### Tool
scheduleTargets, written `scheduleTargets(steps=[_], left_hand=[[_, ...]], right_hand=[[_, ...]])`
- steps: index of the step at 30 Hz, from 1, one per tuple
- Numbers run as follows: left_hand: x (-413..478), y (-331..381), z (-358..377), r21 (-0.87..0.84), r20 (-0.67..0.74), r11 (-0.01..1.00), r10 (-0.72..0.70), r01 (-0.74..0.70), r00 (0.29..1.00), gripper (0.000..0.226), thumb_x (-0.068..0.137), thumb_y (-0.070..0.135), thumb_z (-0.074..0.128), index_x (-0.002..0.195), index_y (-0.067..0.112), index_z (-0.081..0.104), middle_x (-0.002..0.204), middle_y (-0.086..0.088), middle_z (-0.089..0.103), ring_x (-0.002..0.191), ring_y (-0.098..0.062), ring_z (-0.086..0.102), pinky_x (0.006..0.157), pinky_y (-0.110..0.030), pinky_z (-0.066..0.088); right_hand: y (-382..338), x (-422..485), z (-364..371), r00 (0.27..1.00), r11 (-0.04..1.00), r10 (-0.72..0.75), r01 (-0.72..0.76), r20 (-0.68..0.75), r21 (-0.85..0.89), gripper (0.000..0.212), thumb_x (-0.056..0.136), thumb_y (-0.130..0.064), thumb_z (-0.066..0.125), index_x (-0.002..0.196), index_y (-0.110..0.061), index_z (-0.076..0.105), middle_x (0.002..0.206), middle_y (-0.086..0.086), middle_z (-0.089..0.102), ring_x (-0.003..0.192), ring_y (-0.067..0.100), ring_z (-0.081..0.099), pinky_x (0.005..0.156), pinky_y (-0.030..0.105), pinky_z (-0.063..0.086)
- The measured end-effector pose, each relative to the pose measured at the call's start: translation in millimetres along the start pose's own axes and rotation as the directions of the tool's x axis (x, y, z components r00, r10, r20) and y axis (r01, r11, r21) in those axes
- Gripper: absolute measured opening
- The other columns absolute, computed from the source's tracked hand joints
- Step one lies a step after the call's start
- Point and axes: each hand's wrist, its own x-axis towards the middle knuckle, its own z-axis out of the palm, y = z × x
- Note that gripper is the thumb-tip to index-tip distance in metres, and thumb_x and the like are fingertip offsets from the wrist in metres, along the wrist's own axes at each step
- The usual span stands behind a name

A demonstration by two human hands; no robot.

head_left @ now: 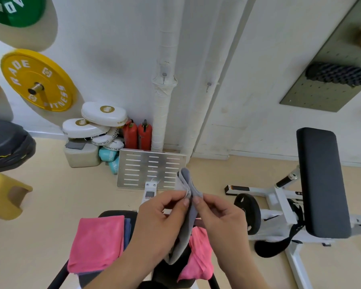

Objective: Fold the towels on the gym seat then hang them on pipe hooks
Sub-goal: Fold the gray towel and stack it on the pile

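A folded grey towel hangs upright between my hands, over the black gym seat. My left hand pinches its top edge from the left and my right hand pinches it from the right. On the seat lie a folded pink towel over a blue towel, and a crumpled pink towel to the right. Two white wrapped pipes stand ahead, the left pipe hook and the right pipe hook both bare.
A slotted metal footplate stands just beyond the seat. Red extinguishers and white boxing pads sit by the wall. A black padded bench with a weight plate stands on the right, a yellow stool on the left.
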Motion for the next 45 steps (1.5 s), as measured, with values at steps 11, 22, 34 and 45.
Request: scheduleTargets(steps=[11,22,34,45], left_hand=[[7.0,1.5,1.0,0.035,0.03,0.999,0.005,-0.006,1.0,0.023,0.085,0.009,0.077,0.094,0.03,0.075,0.092,0.012,0.077,0.086,-0.007,0.072,0.073,-0.022,0.059],[28.5,29.3,-43.0,-0.115,0.338,0.992,0.097,-0.061,0.936,0.014,0.095,0.01,0.067,0.092,0.024,0.067,0.087,-0.001,0.072,0.078,-0.011,0.063,0.072,-0.024,0.051],[46.7,2.9,-44.4,0.203,0.176,0.945,0.221,-0.255,0.959,0.014,0.103,0.028,0.055,0.108,0.041,0.056,0.071,0.006,0.069,0.051,-0.013,0.051,0.051,-0.024,0.042],[45.3,8.0,-26.6,0.136,0.43,0.94,0.229,-0.314,0.873,0.015,0.103,0.031,0.057,0.115,0.039,0.059,0.08,0.008,0.072,0.066,-0.016,0.062,0.062,-0.033,0.048]], right_hand=[[6.3,-0.4,1.9,0.959,0.945,-0.215,0.252,0.184,-0.207,0.029,0.102,-0.023,0.057,0.087,-0.037,0.077,0.094,-0.007,0.072,0.093,0.012,0.069,0.078,0.021,0.053],[14.3,36.6,-30.1,0.968,0.996,0.09,-0.086,0.233,-0.028,0.055,0.087,-0.028,0.08,0.137,-0.03,0.059,0.135,-0.01,0.067,0.128,0.008,0.06,0.106,0.036,0.049],[7.1,48.4,-32.2,0.995,0.995,0.087,-0.085,0.038,-0.046,0.02,0.104,-0.029,0.058,0.109,-0.018,0.074,0.097,0.001,0.079,0.093,0.021,0.073,0.082,0.043,0.063],[-35.2,48.5,-34.1,0.845,0.715,-0.286,0.501,0.451,-0.487,0.015,0.087,-0.037,0.078,0.098,-0.046,0.075,0.093,-0.025,0.073,0.093,0.004,0.065,0.093,0.032,0.046]])
